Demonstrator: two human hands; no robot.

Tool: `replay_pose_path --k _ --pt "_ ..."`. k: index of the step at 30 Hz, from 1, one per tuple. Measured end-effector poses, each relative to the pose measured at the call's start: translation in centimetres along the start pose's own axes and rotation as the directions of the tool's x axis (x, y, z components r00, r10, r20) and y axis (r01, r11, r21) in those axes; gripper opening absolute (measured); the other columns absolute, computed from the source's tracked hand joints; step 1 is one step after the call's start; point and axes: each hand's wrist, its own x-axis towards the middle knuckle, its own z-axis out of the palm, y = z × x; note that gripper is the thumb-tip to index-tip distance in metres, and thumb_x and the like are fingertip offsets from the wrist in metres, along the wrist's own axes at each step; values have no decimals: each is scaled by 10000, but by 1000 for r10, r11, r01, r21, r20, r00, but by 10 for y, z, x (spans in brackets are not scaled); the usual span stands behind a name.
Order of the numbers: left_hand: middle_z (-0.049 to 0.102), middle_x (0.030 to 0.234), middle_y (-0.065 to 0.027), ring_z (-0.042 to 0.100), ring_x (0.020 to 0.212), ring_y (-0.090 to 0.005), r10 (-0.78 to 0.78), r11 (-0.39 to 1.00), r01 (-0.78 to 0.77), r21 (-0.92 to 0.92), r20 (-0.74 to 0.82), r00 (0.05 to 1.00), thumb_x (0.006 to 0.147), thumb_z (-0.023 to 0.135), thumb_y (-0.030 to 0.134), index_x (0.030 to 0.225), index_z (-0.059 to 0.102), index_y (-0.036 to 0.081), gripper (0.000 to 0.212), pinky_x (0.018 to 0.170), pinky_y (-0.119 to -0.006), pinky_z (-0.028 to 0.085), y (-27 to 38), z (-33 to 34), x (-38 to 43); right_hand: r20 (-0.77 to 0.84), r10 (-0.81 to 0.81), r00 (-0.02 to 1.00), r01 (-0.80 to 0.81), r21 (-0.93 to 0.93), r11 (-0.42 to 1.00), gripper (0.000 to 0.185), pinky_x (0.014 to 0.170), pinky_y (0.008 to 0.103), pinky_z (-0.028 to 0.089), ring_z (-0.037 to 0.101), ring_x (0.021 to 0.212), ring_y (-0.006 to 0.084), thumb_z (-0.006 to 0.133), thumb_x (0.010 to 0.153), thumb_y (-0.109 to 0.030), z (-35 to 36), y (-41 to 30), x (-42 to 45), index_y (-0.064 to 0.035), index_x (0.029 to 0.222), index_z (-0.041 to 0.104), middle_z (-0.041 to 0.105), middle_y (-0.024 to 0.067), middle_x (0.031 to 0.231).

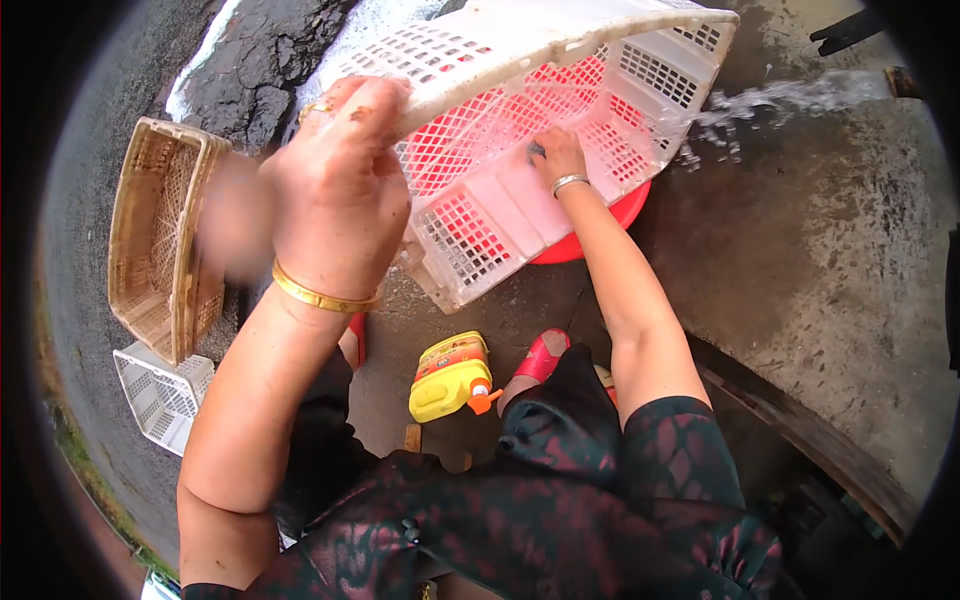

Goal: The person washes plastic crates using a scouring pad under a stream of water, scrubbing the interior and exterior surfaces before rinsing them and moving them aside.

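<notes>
A white perforated plastic crate (517, 199) is tilted on its side, its open top facing me. My left hand (337, 180), with a gold bangle at the wrist, grips the crate's raised rim. Inside, my right hand (561, 154) presses a small dark scouring pad (536, 150) to the smooth panel of the near wall. Under the crate sits a red plastic basin (566, 250), its colour showing through the holes. Water (795, 97) gushes from a pipe (904, 82) at the right towards the crate's right end.
Stained, brownish crates (180, 247) stand nested at the left, with another white crate (161, 397) nearer me. A yellow jug (448, 379) with an orange pump spout is on the wet floor between my feet. White foam (382, 26) spreads beyond the crate. A raised edge (810, 427) runs along the right.
</notes>
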Motion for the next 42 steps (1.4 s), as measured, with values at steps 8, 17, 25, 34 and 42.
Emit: replay_pose_path --k 8,17,25,34,42 --pt "612 861 -146 603 798 -288 -250 967 246 61 88 964 650 484 -60 904 593 10 285 713 -333 474 -12 -13 -12 225 101 969 -113 44 993 167 786 373 431 521 859 297 697 657 -158 -60 -22 -95 -84 786 621 584 80 841" --pt "610 845 -153 587 788 -323 -194 980 192 48 60 979 647 480 -39 865 590 23 252 695 -360 477 -12 -8 1 -128 181 975 -152 206 967 199 723 372 449 561 779 292 714 673 -183 -74 -17 -91 -56 788 610 584 112 798" --pt "624 885 -112 596 819 -295 -138 985 136 111 15 990 660 491 -43 882 594 55 263 711 -347 484 -6 -5 7 215 143 966 -177 147 973 214 835 386 430 514 924 329 674 653 -103 -84 -36 -111 -59 853 612 565 126 898" --pt "616 879 -106 594 811 -300 -62 998 62 24 -5 998 658 464 -54 923 591 77 322 690 -330 466 2 3 -1 -90 88 992 -89 -7 996 169 801 382 435 517 892 324 673 658 -113 5 -8 0 -67 802 599 576 118 887" --pt "613 923 -116 591 832 -266 30 992 -32 -119 -23 999 648 438 -140 933 556 23 349 727 -291 456 -1 -2 -18 224 46 973 -146 454 879 207 779 369 444 535 865 292 717 638 -142 -44 -84 -101 -89 814 622 573 93 845"
